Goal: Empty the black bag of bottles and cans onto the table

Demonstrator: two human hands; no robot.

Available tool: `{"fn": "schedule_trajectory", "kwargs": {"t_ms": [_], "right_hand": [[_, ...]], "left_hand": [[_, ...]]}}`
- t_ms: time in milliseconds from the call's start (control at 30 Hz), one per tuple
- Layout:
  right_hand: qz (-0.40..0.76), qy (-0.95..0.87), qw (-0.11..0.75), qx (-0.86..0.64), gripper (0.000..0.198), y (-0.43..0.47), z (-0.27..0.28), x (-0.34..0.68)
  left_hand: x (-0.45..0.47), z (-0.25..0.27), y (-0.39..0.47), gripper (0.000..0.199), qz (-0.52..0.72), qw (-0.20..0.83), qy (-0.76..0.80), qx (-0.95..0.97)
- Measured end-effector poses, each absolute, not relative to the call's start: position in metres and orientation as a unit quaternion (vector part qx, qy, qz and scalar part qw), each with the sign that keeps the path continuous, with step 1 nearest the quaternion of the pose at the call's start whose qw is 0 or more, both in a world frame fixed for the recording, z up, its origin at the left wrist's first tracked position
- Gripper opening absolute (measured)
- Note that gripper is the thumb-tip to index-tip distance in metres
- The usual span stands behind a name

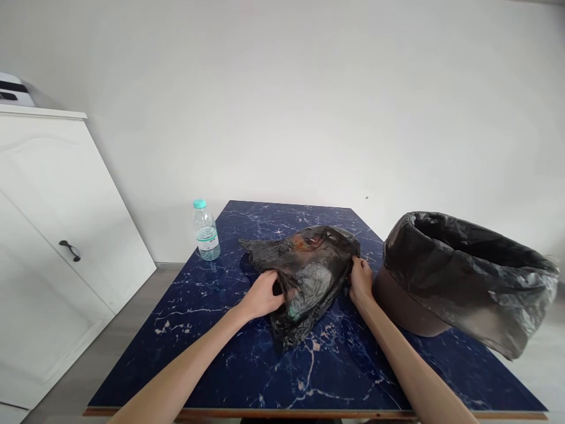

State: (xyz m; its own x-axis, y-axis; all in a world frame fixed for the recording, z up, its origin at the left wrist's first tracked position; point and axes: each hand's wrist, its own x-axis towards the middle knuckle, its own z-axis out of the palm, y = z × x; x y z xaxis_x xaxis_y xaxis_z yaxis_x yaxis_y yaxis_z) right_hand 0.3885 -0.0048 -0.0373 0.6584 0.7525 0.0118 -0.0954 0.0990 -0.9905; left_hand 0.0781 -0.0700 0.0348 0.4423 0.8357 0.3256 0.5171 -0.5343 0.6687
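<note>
Black bag point(311, 280) mid-desk, two hands on it

Head view: bag lies between left and right edges of the desk point(265, 377), coloured contents showing through. Left hand point(263, 295) pinches its near-left film; right hand point(362, 280) pinches its right side. Bottle point(208, 242) at left edge, lined bin point(408, 306) at right edge.

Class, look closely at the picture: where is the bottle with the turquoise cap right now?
In the head view, the bottle stands near the left edge of the blue table, left of the black bag that the left hand grips.
</note>
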Motion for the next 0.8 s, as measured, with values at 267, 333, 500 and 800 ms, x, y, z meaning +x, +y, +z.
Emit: {"fn": "schedule_trajectory", "kwargs": {"t_ms": [267, 333, 500, 800], "right_hand": [[0.320, -0.315, 0.668, -0.593, 0.035, -0.013, -0.033, 0.377], [0.330, -0.332, 0.659, -0.589, 0.034, -0.017, -0.030, 0.371], [0.331, -0.375, 0.637, -0.587, 0.032, -0.023, -0.023, 0.360], [0.295, -0.398, 0.622, -0.605, 0.031, -0.025, -0.018, 0.363]], "left_hand": [[0.086, 0.037, -0.095, 0.093, 0.214, 0.158, 0.360, 0.894], [0.086, 0.041, -0.098, 0.089, 0.224, 0.135, 0.322, 0.910], [0.085, 0.049, -0.102, 0.058, 0.192, 0.104, 0.241, 0.946], [0.091, 0.037, -0.106, 0.053, 0.101, 0.055, 0.201, 0.973]]}}
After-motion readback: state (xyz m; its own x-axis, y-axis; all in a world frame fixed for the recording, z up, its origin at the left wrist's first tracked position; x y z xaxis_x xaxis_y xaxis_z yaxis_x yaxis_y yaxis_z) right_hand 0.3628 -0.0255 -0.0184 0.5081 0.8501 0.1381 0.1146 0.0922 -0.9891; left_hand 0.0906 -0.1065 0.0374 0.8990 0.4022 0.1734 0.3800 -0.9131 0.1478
